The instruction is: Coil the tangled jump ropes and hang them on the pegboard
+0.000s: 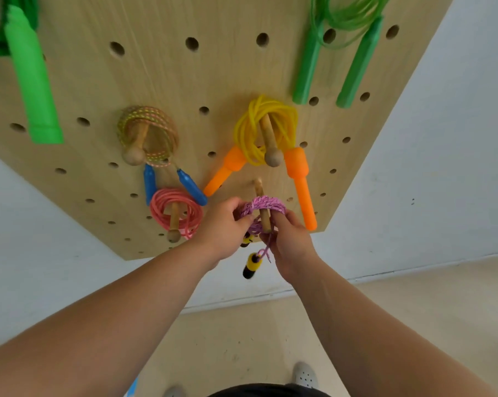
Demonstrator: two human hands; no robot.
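Wooden pegboard [185, 81] on a white wall, seen from below and close. Both hands are raised to its lower edge.

Purple braided jump rope [263, 206]: coiled, with the loop threaded over a wooden peg [258, 187] in the bottom row. The peg's long axis runs straight out from the board toward the person. The coil sits partway along it, across the axis. The peg's outer end is hidden behind rope and fingers.

Left hand [225, 224]: fingers curled, pinching the left side of the coil. Right hand [288, 245]: fingers curled round the coil's right side and the strands below the peg. The coil lies between the two hands, each about equally near.

One bee-striped handle [252, 266] hangs free below the hands. A second [247, 239] is tucked between them and only partly visible.

Judgement: hanging step for this rope is nearly done. The coming move looks like a push along the peg's axis, away from the person toward the board face, then a release. Risk is loops slipping off the outer end if let go too soon.

Already hung: yellow rope [265, 118] with orange handles, coral rope [175, 209], speckled rope [147, 127] with blue handles, and green ropes [345, 21] above.
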